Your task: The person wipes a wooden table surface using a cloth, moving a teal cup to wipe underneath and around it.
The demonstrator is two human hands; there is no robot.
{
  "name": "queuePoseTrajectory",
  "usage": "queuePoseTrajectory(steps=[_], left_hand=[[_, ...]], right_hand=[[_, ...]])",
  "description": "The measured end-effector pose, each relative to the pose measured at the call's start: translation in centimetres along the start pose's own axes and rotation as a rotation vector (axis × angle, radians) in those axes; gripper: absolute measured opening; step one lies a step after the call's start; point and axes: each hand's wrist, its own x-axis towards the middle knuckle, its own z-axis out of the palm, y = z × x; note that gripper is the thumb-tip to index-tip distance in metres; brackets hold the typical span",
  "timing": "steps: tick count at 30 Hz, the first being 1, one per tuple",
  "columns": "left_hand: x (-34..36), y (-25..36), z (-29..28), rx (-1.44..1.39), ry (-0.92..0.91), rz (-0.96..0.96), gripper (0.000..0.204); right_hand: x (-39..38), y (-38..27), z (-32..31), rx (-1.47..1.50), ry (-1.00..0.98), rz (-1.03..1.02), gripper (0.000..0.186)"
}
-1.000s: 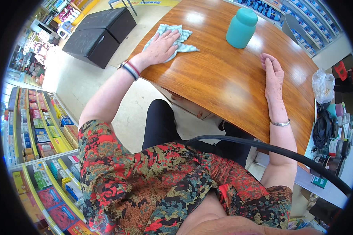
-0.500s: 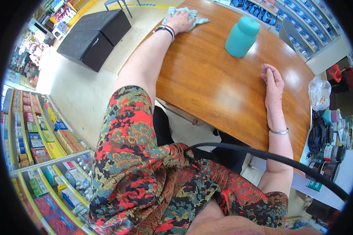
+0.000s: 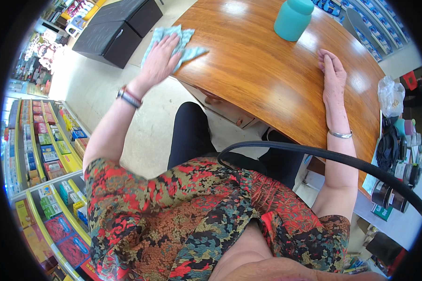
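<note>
My left hand (image 3: 157, 64) lies over a pale blue-green cloth (image 3: 186, 38) at the left edge of the wooden table (image 3: 248, 77). Its fingers are stretched out and press on the cloth, which is bunched under the palm and partly over the edge. On the right side of the tabletop rests my right hand (image 3: 334, 77), its fingers loosely curled together against the thumb, with nothing visible in them. A turquoise bottle (image 3: 294, 21) with a rounded lid stands upright beyond it, touched by neither hand.
Yellow-edged shelves (image 3: 52, 159) of small boxes stand at the left. Dark box-shaped seats (image 3: 112, 40) are at the far left. A clear plastic bag (image 3: 390, 96) and assorted items sit beyond the table's right edge. A black cable (image 3: 314, 151) crosses in front of my right arm.
My left hand has drawn the cloth from the table's far left edge back toward me and left. My right hand stays resting on the table. The view has shifted somewhat.
</note>
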Motion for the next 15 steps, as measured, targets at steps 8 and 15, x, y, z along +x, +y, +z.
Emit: queuePoseTrajectory(steps=[8, 15], left_hand=[[-1.6, 10.8, -2.9, -0.155, -0.245, 0.189, 0.061], [8.5, 12.0, 0.1, -0.211, -0.225, 0.398, 0.057]], right_hand=[[0.1, 0.9, 0.4, -0.026, -0.027, -0.058, 0.02], [-0.1, -0.1, -0.4, -0.018, 0.033, -0.024, 0.02]])
